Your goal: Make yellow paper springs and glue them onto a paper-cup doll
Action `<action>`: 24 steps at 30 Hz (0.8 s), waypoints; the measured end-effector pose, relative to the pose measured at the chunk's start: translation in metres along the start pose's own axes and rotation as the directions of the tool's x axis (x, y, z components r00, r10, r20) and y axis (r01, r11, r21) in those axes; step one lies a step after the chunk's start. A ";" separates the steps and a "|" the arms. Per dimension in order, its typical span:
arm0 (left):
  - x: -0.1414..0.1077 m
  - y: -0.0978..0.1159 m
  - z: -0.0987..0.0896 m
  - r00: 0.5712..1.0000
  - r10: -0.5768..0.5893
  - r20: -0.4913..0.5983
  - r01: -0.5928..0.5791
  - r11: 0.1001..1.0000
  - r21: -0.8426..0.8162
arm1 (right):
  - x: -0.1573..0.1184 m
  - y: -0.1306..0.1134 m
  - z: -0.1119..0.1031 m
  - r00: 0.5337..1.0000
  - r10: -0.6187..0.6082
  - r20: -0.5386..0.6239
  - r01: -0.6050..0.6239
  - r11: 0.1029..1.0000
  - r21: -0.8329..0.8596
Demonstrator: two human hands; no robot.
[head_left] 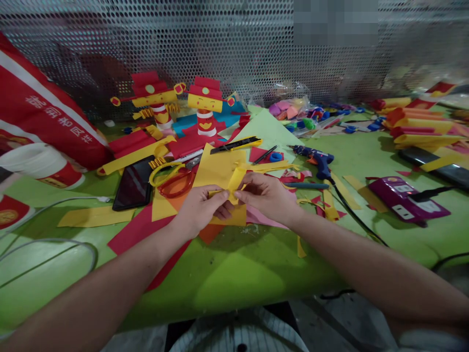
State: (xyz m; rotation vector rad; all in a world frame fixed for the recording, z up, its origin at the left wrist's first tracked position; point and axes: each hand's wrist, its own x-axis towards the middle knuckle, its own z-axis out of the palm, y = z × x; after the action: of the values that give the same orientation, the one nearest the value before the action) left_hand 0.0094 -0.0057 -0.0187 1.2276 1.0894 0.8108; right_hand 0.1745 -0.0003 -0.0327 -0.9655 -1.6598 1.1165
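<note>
Both my hands meet over a stack of coloured paper at the middle of the green table. My left hand (202, 205) pinches the lower left part of a yellow paper strip (236, 180), and my right hand (269, 194) pinches its right side. The strip looks bent or folded where the fingers meet, and part of it stands up between them. Beneath lie yellow paper sheets (216, 168). Scissors with red and yellow handles (176, 182) rest just left of my left hand. Beyond the hands lies a black and yellow utility knife (236, 144).
Two red and yellow paper-cup figures (205, 100) stand at the back. A blue glue gun (318, 160) and purple power strip (408, 200) lie right, with cords trailing. At left are a phone (134, 183), a white cup (42, 164) and a cable (73, 205).
</note>
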 end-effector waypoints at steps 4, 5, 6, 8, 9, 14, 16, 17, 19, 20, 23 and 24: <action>-0.001 -0.001 0.001 0.999 -0.023 -0.025 0.022 0.998 -0.051 | -0.001 0.001 -0.005 0.960 -0.277 0.042 0.276 0.914 -0.298; -0.001 -0.002 0.001 0.999 -0.025 -0.030 0.023 0.998 -0.064 | -0.001 0.001 -0.006 0.942 -0.328 0.071 0.331 0.873 -0.358; -0.001 -0.002 0.001 0.999 -0.024 -0.033 0.021 0.997 -0.074 | -0.001 0.002 -0.007 0.925 -0.365 0.105 0.375 0.833 -0.406; 0.000 -0.002 0.000 0.999 -0.018 -0.039 0.015 0.996 -0.083 | -0.002 0.003 -0.009 0.896 -0.413 0.162 0.437 0.761 -0.479; 0.000 -0.002 0.000 0.999 -0.015 -0.042 0.012 0.996 -0.085 | -0.003 0.004 -0.010 0.884 -0.431 0.183 0.460 0.729 -0.507; 0.000 -0.002 0.000 0.999 -0.013 -0.043 0.008 0.994 -0.107 | -0.004 0.008 -0.008 0.843 -0.491 0.221 0.506 0.581 -0.638; 0.000 -0.002 0.000 0.999 -0.011 -0.031 0.007 0.991 -0.134 | -0.004 0.009 -0.008 0.815 -0.528 0.239 0.533 0.520 -0.668; 0.000 -0.002 0.000 1.000 -0.010 -0.024 0.007 0.988 -0.152 | -0.004 0.010 -0.008 0.800 -0.546 0.247 0.546 0.494 -0.677; 0.000 -0.003 -0.001 1.000 -0.007 -0.012 0.004 0.982 -0.186 | -0.004 0.010 -0.009 0.785 -0.565 0.254 0.554 0.456 -0.696; 0.000 -0.003 -0.001 1.000 -0.004 -0.010 0.002 0.981 -0.193 | -0.004 0.011 -0.009 0.785 -0.564 0.256 0.551 0.448 -0.704; 0.001 -0.003 -0.002 1.000 0.022 -0.015 -0.024 0.988 -0.152 | -0.004 0.010 -0.009 0.800 -0.548 0.245 0.542 0.484 -0.687; 0.001 -0.003 -0.002 0.999 0.034 -0.019 -0.036 0.992 -0.124 | -0.005 0.008 -0.009 0.811 -0.537 0.231 0.536 0.526 -0.660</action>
State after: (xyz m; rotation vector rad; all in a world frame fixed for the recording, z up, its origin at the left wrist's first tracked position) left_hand 0.0075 -0.0050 -0.0222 1.1396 1.0178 0.9036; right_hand 0.1855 0.0003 -0.0401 -0.7723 -2.2324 0.0104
